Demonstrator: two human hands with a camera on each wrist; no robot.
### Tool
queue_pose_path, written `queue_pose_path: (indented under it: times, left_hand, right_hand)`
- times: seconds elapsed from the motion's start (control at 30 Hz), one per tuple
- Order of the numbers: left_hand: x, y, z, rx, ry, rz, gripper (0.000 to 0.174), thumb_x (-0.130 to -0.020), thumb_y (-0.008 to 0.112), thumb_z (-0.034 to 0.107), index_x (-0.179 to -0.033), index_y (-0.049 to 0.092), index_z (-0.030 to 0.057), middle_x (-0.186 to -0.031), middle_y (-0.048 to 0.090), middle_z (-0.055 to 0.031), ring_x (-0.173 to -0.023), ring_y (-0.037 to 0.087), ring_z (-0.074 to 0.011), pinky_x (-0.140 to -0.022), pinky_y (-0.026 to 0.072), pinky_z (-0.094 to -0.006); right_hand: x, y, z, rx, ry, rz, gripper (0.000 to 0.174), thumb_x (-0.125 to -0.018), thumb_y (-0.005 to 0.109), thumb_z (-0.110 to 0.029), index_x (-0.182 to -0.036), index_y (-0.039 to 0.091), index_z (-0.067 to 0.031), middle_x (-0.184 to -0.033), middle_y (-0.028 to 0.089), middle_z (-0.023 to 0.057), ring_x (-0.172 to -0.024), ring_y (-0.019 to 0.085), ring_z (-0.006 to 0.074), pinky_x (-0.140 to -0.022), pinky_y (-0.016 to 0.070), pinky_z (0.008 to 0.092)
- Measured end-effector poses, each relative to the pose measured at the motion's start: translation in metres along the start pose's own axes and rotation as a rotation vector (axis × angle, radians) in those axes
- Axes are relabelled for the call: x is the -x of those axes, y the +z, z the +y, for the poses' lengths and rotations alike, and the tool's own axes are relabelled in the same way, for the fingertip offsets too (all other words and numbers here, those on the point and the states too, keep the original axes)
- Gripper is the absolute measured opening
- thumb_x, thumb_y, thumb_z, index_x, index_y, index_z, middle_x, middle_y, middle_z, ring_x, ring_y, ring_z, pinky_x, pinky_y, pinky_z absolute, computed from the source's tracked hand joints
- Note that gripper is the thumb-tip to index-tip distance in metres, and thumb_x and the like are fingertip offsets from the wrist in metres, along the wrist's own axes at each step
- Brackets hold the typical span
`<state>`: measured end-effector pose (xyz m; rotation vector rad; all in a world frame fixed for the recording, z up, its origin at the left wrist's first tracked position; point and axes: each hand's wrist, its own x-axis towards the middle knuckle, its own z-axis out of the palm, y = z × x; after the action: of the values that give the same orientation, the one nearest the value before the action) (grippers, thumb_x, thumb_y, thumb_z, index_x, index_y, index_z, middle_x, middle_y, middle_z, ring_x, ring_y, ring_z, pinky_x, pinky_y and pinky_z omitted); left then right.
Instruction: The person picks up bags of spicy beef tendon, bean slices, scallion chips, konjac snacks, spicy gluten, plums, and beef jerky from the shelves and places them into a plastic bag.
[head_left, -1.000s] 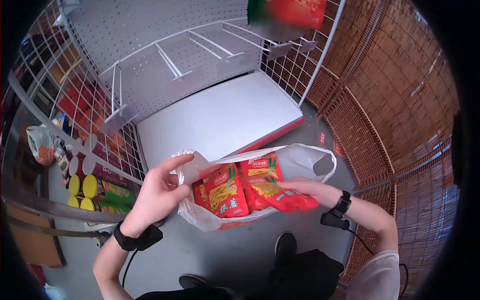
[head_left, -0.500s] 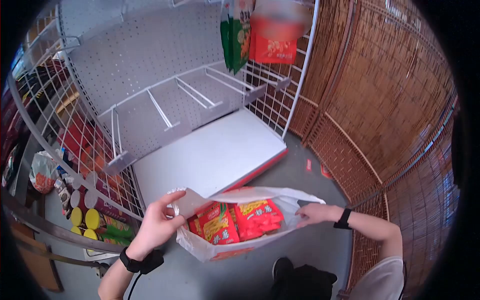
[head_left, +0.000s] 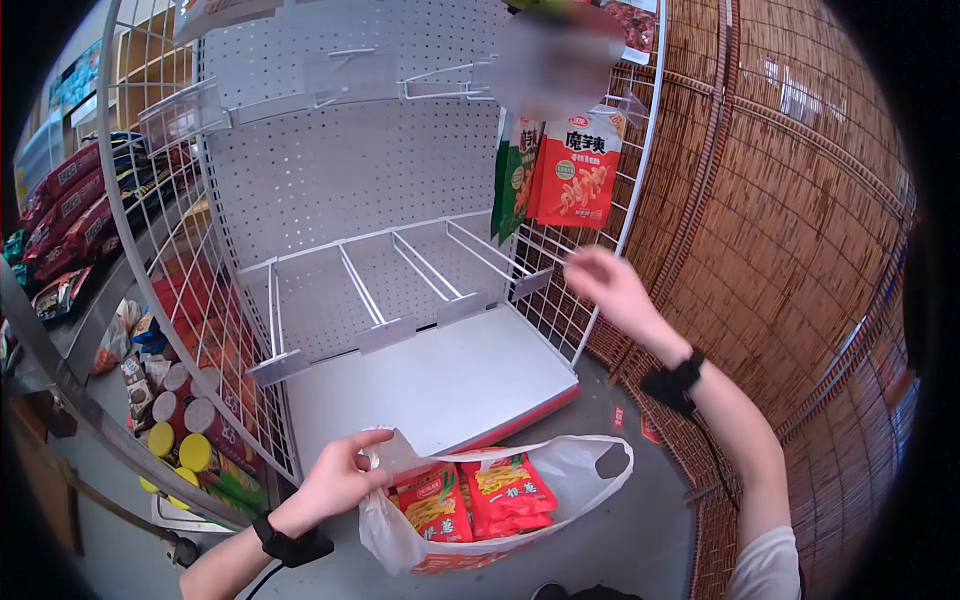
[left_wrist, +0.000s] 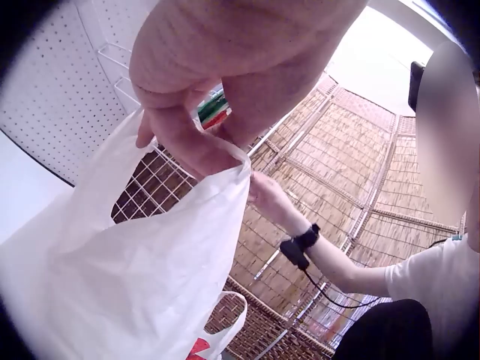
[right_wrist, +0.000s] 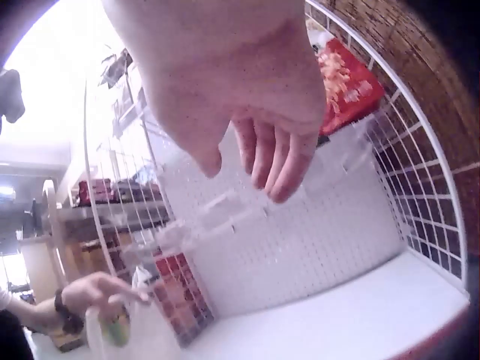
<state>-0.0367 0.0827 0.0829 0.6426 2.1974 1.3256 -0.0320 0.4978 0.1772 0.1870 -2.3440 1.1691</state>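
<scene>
My left hand (head_left: 335, 485) grips the handle side of a white plastic bag (head_left: 385, 530). In the left wrist view its fingers curl through the handle loop of the bag (left_wrist: 142, 262). Red snack packets (head_left: 510, 490) with yellow pictures lie inside the bag. My right hand (head_left: 612, 285) is raised to the right, in front of the rack and just below a hanging red snack packet (head_left: 580, 170). The right wrist view shows this hand (right_wrist: 247, 112) with loosely bent fingers and nothing in them. A green packet (head_left: 510, 190) hangs beside the red one.
A white wire rack with a pegboard back (head_left: 350, 180) stands ahead, with metal hooks (head_left: 360, 285) above a white base shelf (head_left: 440, 380). Cans with yellow lids (head_left: 195, 455) stand at the left. A woven screen (head_left: 790, 230) runs along the right.
My right hand has moved from a red packet over the bag, past the bag's right edge, up towards the hanging packets. That packet now lies in the bag. The head view has tilted up.
</scene>
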Motion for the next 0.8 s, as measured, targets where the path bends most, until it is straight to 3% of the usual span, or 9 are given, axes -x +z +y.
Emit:
queue_pose_path:
  times: [0.03, 0.07, 0.13, 0.2, 0.4, 0.53, 0.67, 0.73, 0.8]
  left_hand:
    - [-0.001, 0.001, 0.001, 0.016, 0.017, 0.001, 0.056, -0.076, 0.063, 0.006, -0.130, 0.052, -0.0021, -0.085, 0.068, -0.0103, -0.066, 0.062, -0.0097, -0.062, 0.0507, -0.0265]
    - [-0.001, 0.003, 0.003, 0.016, 0.020, 0.005, 0.056, -0.076, 0.063, 0.006, -0.130, 0.052, -0.0021, -0.085, 0.068, -0.0103, -0.066, 0.062, -0.0097, -0.062, 0.0507, -0.0265]
    - [-0.003, 0.007, 0.007, 0.048, 0.020, -0.009, 0.055, -0.076, 0.062, 0.005, -0.130, 0.052, -0.0020, -0.087, 0.068, -0.0093, -0.065, 0.061, -0.0082, -0.060, 0.0499, -0.0259]
    - [-0.005, 0.007, 0.003, 0.047, 0.014, -0.025, 0.055, -0.077, 0.062, 0.006, -0.131, 0.052, -0.0019, -0.088, 0.068, -0.0091, -0.065, 0.060, -0.0076, -0.060, 0.0496, -0.0257]
    - [-0.005, 0.005, -0.012, 0.079, 0.089, 0.030, 0.055, -0.077, 0.062, 0.007, -0.131, 0.052, -0.0010, -0.084, 0.065, -0.0076, -0.062, 0.056, -0.0061, -0.057, 0.0476, -0.0253]
    - [0.008, 0.002, -0.008, 0.051, 0.032, 0.046, 0.055, -0.076, 0.062, 0.005, -0.129, 0.053, -0.0012, -0.077, 0.059, -0.0053, -0.058, 0.052, -0.0060, -0.054, 0.0441, -0.0252]
    - [0.010, -0.001, -0.018, 0.093, 0.035, 0.064, 0.055, -0.075, 0.062, 0.004, -0.129, 0.053, -0.0016, -0.073, 0.054, -0.0034, -0.053, 0.048, -0.0065, -0.051, 0.0407, -0.0251]
    - [0.012, -0.003, -0.017, 0.064, 0.030, 0.068, 0.055, -0.075, 0.062, 0.004, -0.129, 0.053, -0.0013, -0.073, 0.054, -0.0036, -0.053, 0.048, -0.0065, -0.051, 0.0409, -0.0253]
    - [0.012, -0.004, -0.017, 0.039, 0.026, 0.071, 0.055, -0.075, 0.062, 0.004, -0.130, 0.053, -0.0009, -0.073, 0.054, -0.0037, -0.052, 0.048, -0.0065, -0.051, 0.0411, -0.0255]
  right_hand:
    - [-0.030, 0.000, 0.017, -0.017, -0.054, 0.093, 0.033, -0.089, 0.067, -0.027, -0.110, 0.060, -0.0020, -0.101, 0.064, 0.0068, -0.092, 0.061, 0.0139, -0.083, 0.0503, 0.0282]
    - [-0.048, 0.001, -0.001, 0.041, 0.071, 0.119, 0.041, -0.087, 0.069, -0.033, -0.112, 0.060, -0.0008, -0.105, 0.065, 0.0095, -0.095, 0.062, 0.0166, -0.084, 0.0502, 0.0296]
    - [-0.090, 0.007, 0.023, 0.097, 0.032, 0.210, 0.063, -0.084, 0.070, -0.042, -0.120, 0.052, 0.0068, -0.117, 0.061, 0.0191, -0.105, 0.062, 0.0229, -0.088, 0.0494, 0.0335]
    - [-0.115, 0.015, 0.030, 0.146, 0.067, 0.279, 0.075, -0.081, 0.071, -0.048, -0.126, 0.047, 0.0079, -0.122, 0.057, 0.0225, -0.112, 0.059, 0.0258, -0.093, 0.0470, 0.0355]
    - [-0.158, 0.037, 0.049, 0.257, 0.058, 0.391, 0.092, -0.075, 0.073, -0.055, -0.130, 0.041, 0.0120, -0.127, 0.053, 0.0263, -0.120, 0.052, 0.0320, -0.101, 0.0409, 0.0373]
    - [-0.175, 0.049, 0.058, 0.187, 0.016, 0.448, 0.100, -0.073, 0.077, -0.049, -0.135, 0.031, 0.0144, -0.136, 0.045, 0.0275, -0.126, 0.047, 0.0321, -0.106, 0.0365, 0.0385]
    - [-0.194, 0.052, 0.074, 0.143, -0.067, 0.452, 0.096, -0.072, 0.080, -0.042, -0.134, 0.031, 0.0127, -0.133, 0.048, 0.0243, -0.122, 0.050, 0.0297, -0.104, 0.0389, 0.0375]
    - [-0.183, 0.052, 0.047, -0.100, -0.081, 0.315, 0.091, -0.070, 0.084, -0.034, -0.130, 0.033, 0.0104, -0.129, 0.051, 0.0206, -0.119, 0.052, 0.0261, -0.102, 0.0416, 0.0355]
    - [-0.191, 0.049, 0.050, -0.148, -0.071, 0.269, 0.089, -0.069, 0.086, -0.029, -0.129, 0.033, 0.0090, -0.126, 0.052, 0.0182, -0.117, 0.053, 0.0239, -0.101, 0.0430, 0.0346]
